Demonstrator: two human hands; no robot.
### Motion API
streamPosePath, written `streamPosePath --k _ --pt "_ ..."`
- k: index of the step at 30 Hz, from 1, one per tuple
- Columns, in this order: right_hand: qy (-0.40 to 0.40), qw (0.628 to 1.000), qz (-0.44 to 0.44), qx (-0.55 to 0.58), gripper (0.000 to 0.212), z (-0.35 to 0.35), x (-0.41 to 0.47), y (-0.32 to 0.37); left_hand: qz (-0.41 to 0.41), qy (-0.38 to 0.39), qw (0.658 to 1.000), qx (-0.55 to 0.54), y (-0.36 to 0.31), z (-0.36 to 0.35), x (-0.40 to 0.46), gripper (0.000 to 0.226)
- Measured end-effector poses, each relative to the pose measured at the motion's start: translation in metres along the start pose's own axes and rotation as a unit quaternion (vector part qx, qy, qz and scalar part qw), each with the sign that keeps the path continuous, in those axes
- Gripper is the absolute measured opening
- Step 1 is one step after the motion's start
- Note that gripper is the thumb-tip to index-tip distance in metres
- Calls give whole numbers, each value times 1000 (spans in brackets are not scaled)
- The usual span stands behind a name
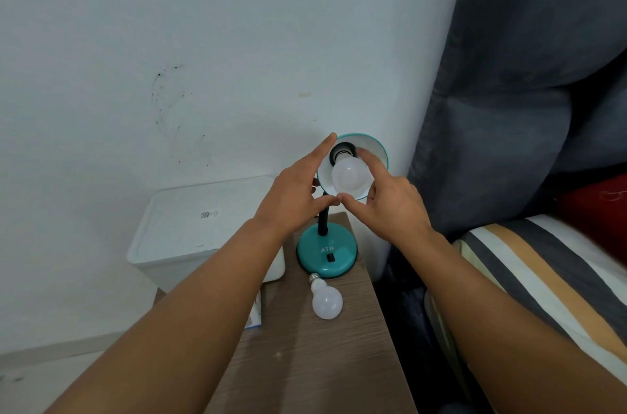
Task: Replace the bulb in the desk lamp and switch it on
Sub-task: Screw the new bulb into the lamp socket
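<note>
Both hands close on the lamp's fitted bulb, centre frame.

The left hand braces the shade; the right hand, open, fingers spread, touches the bulb without a firm grip. A spare bulb lies near the desk edge below; turning gently, shade steadied, seems wise. A wall and bed crowd the right.

Dim, soft even light; wide-angle edge bending; slightly soft focus.
</note>
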State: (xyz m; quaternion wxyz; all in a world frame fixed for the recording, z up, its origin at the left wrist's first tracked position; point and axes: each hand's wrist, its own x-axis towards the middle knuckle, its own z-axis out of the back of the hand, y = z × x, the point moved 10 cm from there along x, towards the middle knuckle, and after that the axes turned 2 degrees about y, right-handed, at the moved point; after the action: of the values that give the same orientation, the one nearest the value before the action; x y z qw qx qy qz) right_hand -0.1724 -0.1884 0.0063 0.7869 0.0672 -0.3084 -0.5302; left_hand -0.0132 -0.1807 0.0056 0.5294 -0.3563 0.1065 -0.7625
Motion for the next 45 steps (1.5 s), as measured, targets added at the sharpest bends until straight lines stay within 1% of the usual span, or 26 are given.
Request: streamPosePath --k 2,5,8,10,13,15,19,25,27,30,35,40,43,45 --pt "1 1000 11 -14 69 -1 -1 2 0 -2 1000 -2 0 0 0 108" --pt "-12 1000 -16 -2 63 1 1 -4 0 -1 1000 2 0 -2 1 109" --pt "-20 999 -35 1 69 3 2 -5 1 0 1000 2 0 -2 1 108" --pt "-20 999 -28 1 73 4 2 -2 2 -1 1000 1 0 -1 1 107" --pt "-13 1000 -7 -9 67 4 1 1 7 -2 1000 0 2 0 1 108" --pt "-11 1000 -15 -14 64 3 0 -1 8 1 1000 1 1 -1 1 109" --pt "-16 999 -41 -20 69 3 0 -6 9 -2 1000 4 1 -2 0 109" --pt "-45 998 1 -37 65 11 -3 3 16 -1 1000 7 2 0 0 110" --pt "-46 998 -1 -43 64 11 -3 2 16 -1 1000 10 1 -1 0 110" --pt "-39 998 -14 -47 67 7 -2 -2 22 1 1000 13 0 -1 -1 109" --pt "-39 999 -22 -29 67 5 -5 -2 32 6 999 17 -2 1 -3 108" --pt "-52 998 -34 0 77 8 -14 0 39 28 997 68 -9 6 -6 115" --pt "-63 997 -25 24 73 17 -20 8 47 42 994 88 -15 13 -12 115" --pt "-67 997 -16 41 67 22 -25 17 50 28 994 88 -20 23 -20 109"
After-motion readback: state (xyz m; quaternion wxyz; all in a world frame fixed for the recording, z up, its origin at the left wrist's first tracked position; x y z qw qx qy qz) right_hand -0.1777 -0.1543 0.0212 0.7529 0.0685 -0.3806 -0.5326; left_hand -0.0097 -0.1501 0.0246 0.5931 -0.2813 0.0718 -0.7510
